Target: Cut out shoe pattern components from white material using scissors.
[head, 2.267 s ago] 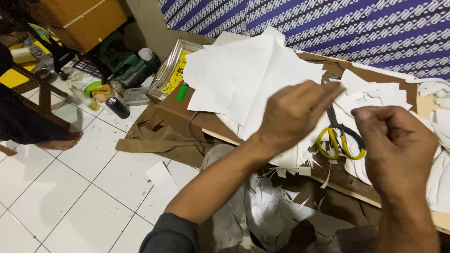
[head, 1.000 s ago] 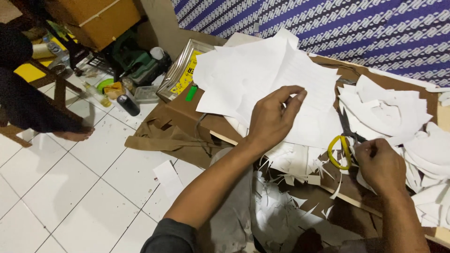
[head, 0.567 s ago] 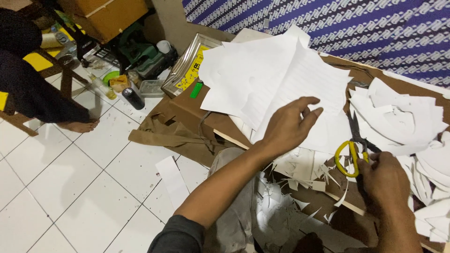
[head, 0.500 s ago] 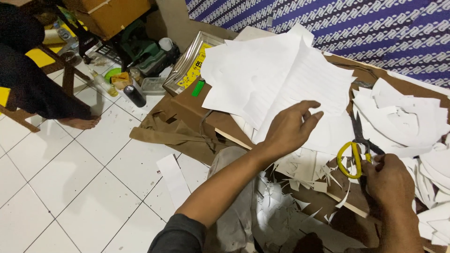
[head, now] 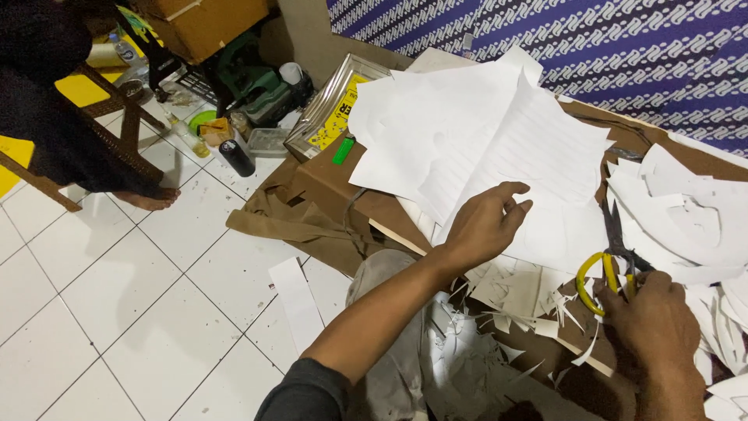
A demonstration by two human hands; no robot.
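**Hands at the paper pile, scissors in the right**

The left hand point(head: 485, 228) lay on the big white sheets of paper point(head: 499, 148), palm down, fingers loosely spread and slightly curled, the fingertips touching the top sheet. It pinched nothing. The sheets were stacked unevenly on a brown cardboard board point(head: 343, 191) that sat low over the white tiled floor point(head: 117, 312).

The right hand point(head: 654, 323) was closed around the yellow handles of a pair of scissors point(head: 612, 253), whose dark blades pointed away from the person and rested across the paper's edge. To the right of the blades lay a heap of cut white pieces point(head: 686, 218). Narrow paper scraps point(head: 522, 292) were scattered between the two hands and down toward the person's lap.

A small green lighter point(head: 343, 150) lay on the board beside the sheets, just in front of a framed yellow sign point(head: 335, 117). Further left on the floor stood a dark can point(head: 236, 157), and another person's bare foot point(head: 148, 199) rested near a wooden chair leg point(head: 128, 129).
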